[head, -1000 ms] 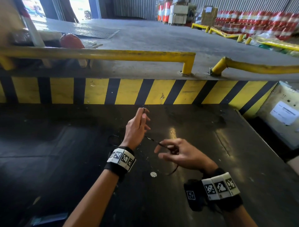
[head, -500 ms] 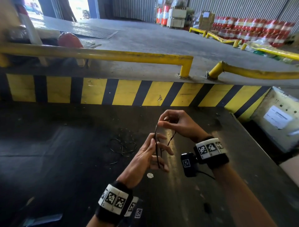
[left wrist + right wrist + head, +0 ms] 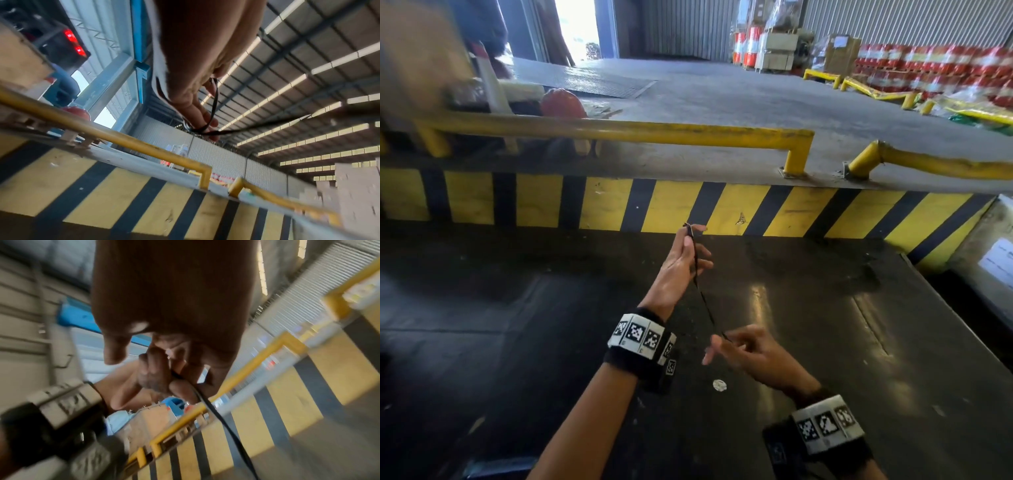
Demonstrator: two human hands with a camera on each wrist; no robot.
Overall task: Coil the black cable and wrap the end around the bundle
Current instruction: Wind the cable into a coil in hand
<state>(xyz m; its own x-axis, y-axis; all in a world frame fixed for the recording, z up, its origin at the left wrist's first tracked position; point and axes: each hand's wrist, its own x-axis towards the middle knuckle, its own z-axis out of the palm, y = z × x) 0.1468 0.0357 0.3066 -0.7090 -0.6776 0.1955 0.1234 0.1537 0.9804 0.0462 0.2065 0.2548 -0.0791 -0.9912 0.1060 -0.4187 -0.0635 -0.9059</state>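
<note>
The thin black cable (image 3: 703, 301) runs taut between my two hands above the dark platform. My left hand (image 3: 683, 260) is raised, fingers pointing up and away. It pinches the cable at the fingertips, and loops lie along the palm. In the left wrist view the cable (image 3: 257, 125) crosses itself at the fingertips of the left hand (image 3: 197, 104) and leads off to the right. My right hand (image 3: 750, 349) is lower and nearer me, pinching the cable's lower part. In the right wrist view the right hand (image 3: 164, 369) has its fingers curled round the cable (image 3: 226, 426).
The dark metal platform (image 3: 517, 342) lies under both hands, with a small white disc (image 3: 719, 385) on it. A yellow and black striped kerb (image 3: 602, 202) and a yellow rail (image 3: 619, 132) stand beyond. A grey labelled box (image 3: 996, 253) sits at the right edge.
My right hand has dropped from beside the left fingertips down toward me, drawing the cable taut. My left hand has risen and moved away. The loose cable on the platform is no longer seen.
</note>
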